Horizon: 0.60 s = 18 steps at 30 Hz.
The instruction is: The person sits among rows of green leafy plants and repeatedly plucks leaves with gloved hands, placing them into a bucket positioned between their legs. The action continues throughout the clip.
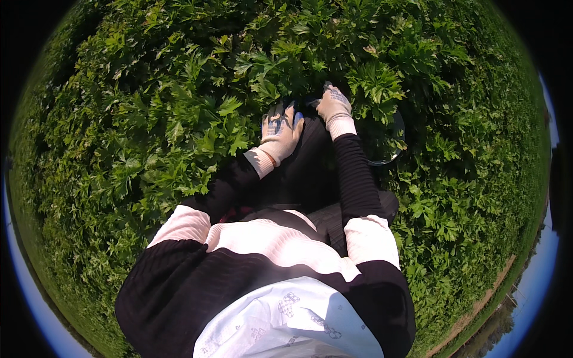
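Both of my hands wear cream knit work gloves with blue-coated fingers and writing on the backs. My left hand [280, 134] reaches into the low leafy plants [268, 67] in front of my knee, palm down. Its fingertips sink into shade among the leaves. To its right and slightly farther out, my right hand [335, 106] is bent with its fingers curled, close to the same plants. Whatever lies between its fingers is hidden. The leaves are green and deeply lobed. A dark trouser leg [309, 156] lies between my wrists.
Right of my right forearm, the curved rim of a round container [388, 162] shows, partly covered by leaves. Dense foliage [112, 134] surrounds me on both sides. A bare dirt strip [483, 304] runs along the field at lower right.
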### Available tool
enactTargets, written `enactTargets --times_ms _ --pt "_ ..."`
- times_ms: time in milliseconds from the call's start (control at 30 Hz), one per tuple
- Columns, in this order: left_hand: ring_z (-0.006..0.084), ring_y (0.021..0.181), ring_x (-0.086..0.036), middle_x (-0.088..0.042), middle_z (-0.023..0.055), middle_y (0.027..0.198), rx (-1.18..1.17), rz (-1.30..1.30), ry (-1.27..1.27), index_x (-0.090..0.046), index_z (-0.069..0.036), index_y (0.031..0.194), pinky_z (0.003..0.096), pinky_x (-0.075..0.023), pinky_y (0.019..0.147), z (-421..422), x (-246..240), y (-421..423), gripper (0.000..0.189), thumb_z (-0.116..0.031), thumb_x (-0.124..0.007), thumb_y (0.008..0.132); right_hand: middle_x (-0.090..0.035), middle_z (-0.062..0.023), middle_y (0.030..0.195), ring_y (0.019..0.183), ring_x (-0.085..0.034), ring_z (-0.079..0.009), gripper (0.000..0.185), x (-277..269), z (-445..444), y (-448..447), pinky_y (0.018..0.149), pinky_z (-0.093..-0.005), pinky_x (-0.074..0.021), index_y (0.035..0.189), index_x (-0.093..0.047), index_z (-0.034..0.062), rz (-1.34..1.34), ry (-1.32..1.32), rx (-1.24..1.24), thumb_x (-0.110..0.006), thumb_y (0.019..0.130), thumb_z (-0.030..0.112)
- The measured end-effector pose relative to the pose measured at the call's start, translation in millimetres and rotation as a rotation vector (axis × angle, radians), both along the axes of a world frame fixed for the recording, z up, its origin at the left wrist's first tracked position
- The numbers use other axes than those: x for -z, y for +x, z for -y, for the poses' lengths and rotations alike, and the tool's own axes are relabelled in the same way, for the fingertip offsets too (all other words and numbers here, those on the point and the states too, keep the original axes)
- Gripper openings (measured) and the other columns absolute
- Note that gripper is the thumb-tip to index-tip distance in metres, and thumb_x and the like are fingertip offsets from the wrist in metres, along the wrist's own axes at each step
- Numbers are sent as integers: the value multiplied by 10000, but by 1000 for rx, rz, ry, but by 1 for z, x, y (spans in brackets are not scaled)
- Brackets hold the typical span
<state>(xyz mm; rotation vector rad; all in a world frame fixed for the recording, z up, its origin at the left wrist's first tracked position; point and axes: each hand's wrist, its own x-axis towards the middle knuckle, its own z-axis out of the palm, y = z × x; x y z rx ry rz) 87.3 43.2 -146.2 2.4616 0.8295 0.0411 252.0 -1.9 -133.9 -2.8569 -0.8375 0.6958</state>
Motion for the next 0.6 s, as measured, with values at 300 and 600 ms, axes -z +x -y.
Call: enactTargets --times_ms 300,600 --pt "391 1091 -447 -501 224 1177 12 103 63 -405 -25 1273 452 -316 951 -1 0 0 510 -363 -418 891 -634 -117 1029 982 -595 -300 279 49 -5 12 829 -391 -486 1030 -629 101 -20 30 61 -593 778 213" --pt "382 1101 -436 -484 218 1193 16 116 45 -414 -34 1266 455 -322 941 -1 4 -2 496 -354 -429 888 -651 -176 868 777 -633 -294 263 48 34 -3 716 -353 -494 925 -622 -21 -149 651 453 -654 740 163"
